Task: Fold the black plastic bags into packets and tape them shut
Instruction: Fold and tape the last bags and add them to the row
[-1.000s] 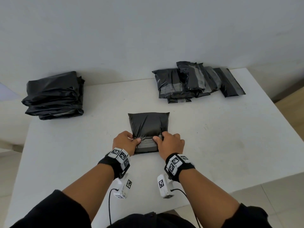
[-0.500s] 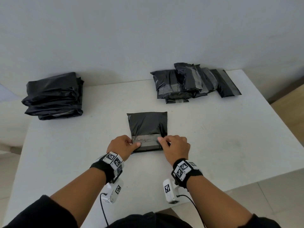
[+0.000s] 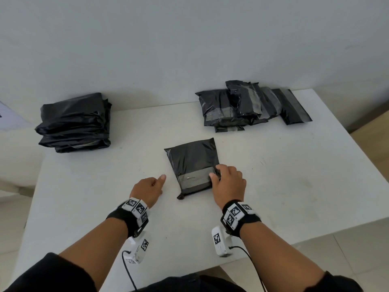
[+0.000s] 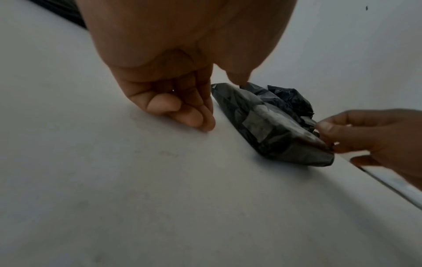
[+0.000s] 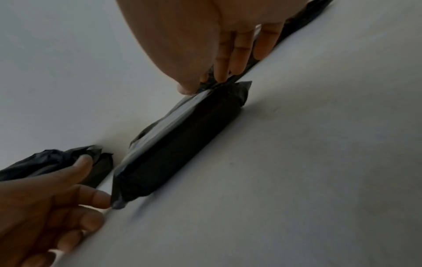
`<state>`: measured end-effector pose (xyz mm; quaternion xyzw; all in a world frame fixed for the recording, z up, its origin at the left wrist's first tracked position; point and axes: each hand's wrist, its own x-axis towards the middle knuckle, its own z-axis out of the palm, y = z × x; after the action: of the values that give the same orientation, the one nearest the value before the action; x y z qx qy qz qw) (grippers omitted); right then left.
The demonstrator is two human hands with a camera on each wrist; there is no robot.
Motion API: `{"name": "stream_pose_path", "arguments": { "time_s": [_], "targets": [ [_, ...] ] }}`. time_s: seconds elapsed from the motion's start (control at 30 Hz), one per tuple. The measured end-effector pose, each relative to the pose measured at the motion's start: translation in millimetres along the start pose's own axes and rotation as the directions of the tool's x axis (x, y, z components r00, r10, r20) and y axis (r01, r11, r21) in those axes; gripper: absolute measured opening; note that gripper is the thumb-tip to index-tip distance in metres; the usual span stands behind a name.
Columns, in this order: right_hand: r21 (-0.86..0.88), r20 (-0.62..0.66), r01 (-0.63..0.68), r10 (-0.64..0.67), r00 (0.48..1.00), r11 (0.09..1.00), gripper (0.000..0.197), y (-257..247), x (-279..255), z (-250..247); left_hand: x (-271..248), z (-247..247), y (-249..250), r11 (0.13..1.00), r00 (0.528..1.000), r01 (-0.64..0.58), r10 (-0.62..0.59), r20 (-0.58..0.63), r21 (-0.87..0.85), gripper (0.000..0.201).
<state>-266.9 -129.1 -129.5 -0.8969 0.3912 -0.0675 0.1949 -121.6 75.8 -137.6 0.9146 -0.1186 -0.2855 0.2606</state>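
— Where's the folded black plastic packet [image 3: 192,165]?

— Flat on the white bench [image 3: 294,175], mid-front, a grey tape strip [image 3: 194,179] across its near end.

— And the hands?

— The right hand [image 3: 228,184] pinches the packet's right edge at the tape. The left hand [image 3: 148,187] rests just beside it on the bench, fingers loosely curled, grip released.

Folded black packet [image 3: 192,165] — taped, flat mid-table.
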Motion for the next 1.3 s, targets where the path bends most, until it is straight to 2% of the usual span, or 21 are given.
{"name": "stream_pose_path", "arguments": {
  "time_s": [0.07, 0.17, 0.3, 0.4, 0.5, 0.67, 0.87, 1.07, 1.2, 1.3],
  "targets": [
    [0.01, -0.004, 0.056, -0.056, 0.998, 0.998, 0.039, -11, 0, 1, 2, -2, -5, 0.998, 0.998, -0.013, 0.017, -0.057, 0.067, 0.036],
    [-0.072, 0.116, 0.099, -0.09, 0.989, 0.992, 0.061, -32, -3, 5, 3, 2, -5, 0.989, 0.995, -0.039, 0.052, -0.084, 0.142, 0.017],
    [-0.211, 0.249, 0.038, 0.016, 0.968, 0.977, 0.096, -53, -9, 14, 4, 6, -1, 0.978, 0.991, -0.062, 0.084, -0.105, 0.199, 0.016],
    [-0.246, 0.301, -0.053, 0.128, 0.945, 0.968, 0.107, -59, -9, 16, 8, 6, 1, 0.979, 0.99, -0.071, 0.093, -0.106, 0.191, 0.018],
    [-0.278, 0.344, -0.067, 0.165, 0.924, 0.958, 0.117, -61, -10, 19, 14, 3, 0, 0.978, 0.99, -0.081, 0.101, -0.099, 0.193, 0.019],
    [-0.198, 0.28, -0.082, 0.137, 0.95, 0.977, 0.102, -60, -15, 22, 19, -2, 1, 0.973, 0.989, -0.102, 0.121, -0.08, 0.205, 0.018],
    [-0.105, 0.167, -0.021, 0.038, 0.985, 0.994, 0.091, -69, -11, 20, 27, -15, -1, 0.964, 0.985, -0.128, 0.15, -0.08, 0.235, 0.02],
    [-0.154, 0.13, 0.011, 0.009, 0.992, 0.988, 0.076, -86, 21, 26, 42, -37, -8, 0.946, 0.973, -0.182, 0.212, -0.089, 0.27, 0.026],
    [-0.199, 0.113, 0.027, -0.005, 0.994, 0.98, 0.078, -89, 39, 34, 51, -44, -14, 0.931, 0.956, -0.236, 0.273, -0.104, 0.28, 0.03],
    [-0.175, -0.015, 0.094, -0.098, 0.995, 0.98, 0.073, -91, 42, 37, 57, -45, -14, 0.912, 0.941, -0.275, 0.32, -0.109, 0.305, 0.036]
  ]
}}
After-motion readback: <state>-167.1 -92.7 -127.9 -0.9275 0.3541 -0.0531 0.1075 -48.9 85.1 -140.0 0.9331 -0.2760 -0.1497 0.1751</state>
